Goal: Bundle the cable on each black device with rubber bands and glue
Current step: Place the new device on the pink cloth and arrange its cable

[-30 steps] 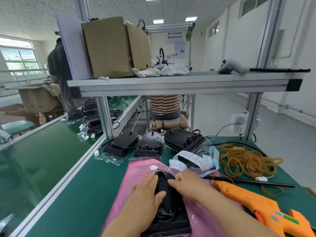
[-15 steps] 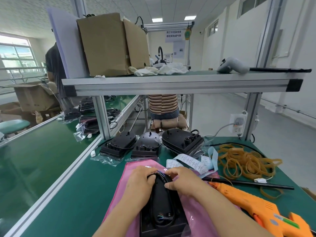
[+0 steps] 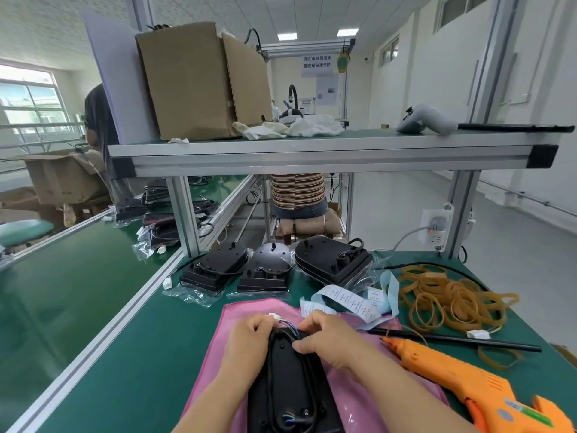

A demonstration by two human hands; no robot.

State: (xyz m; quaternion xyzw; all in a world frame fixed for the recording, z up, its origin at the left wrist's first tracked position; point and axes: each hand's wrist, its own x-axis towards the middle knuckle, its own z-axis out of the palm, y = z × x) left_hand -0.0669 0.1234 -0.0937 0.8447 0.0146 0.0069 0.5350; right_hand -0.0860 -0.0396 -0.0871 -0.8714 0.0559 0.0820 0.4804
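Observation:
A black device (image 3: 290,385) lies on a pink cloth (image 3: 359,404) in front of me. Its thin coloured cable (image 3: 288,325) with a white plug (image 3: 274,316) sticks out at the far end. My left hand (image 3: 246,342) grips the device's far left edge, fingers curled over it. My right hand (image 3: 327,337) pinches the cable at the device's far right edge. A heap of tan rubber bands (image 3: 446,298) lies to the right. An orange glue gun (image 3: 468,379) rests at my right, nozzle pointing left.
Three more black devices (image 3: 215,267) (image 3: 268,270) (image 3: 331,260) in plastic bags stand behind the cloth. A strip of white labels (image 3: 352,301) and a black rod (image 3: 452,339) lie near the bands. An aluminium shelf (image 3: 312,157) spans overhead; a green conveyor (image 3: 62,292) runs left.
Both hands slid to the device's far end. The left went from lying flat along the side to curling over the edge. The right now pinches the cable, whose plug shows.

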